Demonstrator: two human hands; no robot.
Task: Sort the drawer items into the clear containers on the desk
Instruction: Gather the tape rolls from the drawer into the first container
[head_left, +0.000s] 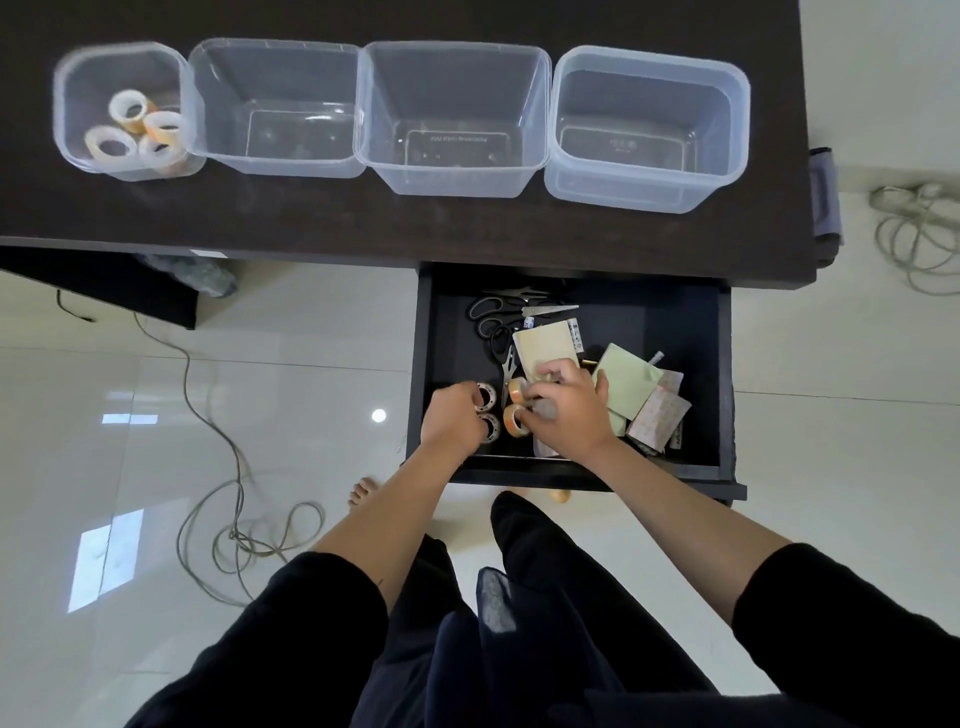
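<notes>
Both my hands are down in the open drawer (571, 470), which juts out from under the front edge of the dark desk (363, 218). My left hand (451, 422) is curled around two clear tape rolls (488, 410) near the drawer's left wall, fingers closed on them. My right hand (569, 410) sits just beside it, fingers bent over two orange-tinted tape rolls (517, 408); I cannot tell whether it truly grips them or only rests on them. Behind my right hand in the drawer lie black-handled scissors (491, 325), a cream notepad (545, 345), pale green sticky notes (626, 387) and a patterned paper packet (658, 418). On the desk above the drawer stand four clear containers in a row. The leftmost container (122, 57) holds four tape rolls (137, 132); the second container (275, 52), third container (457, 54) and rightmost container (649, 62) hold nothing.
</notes>
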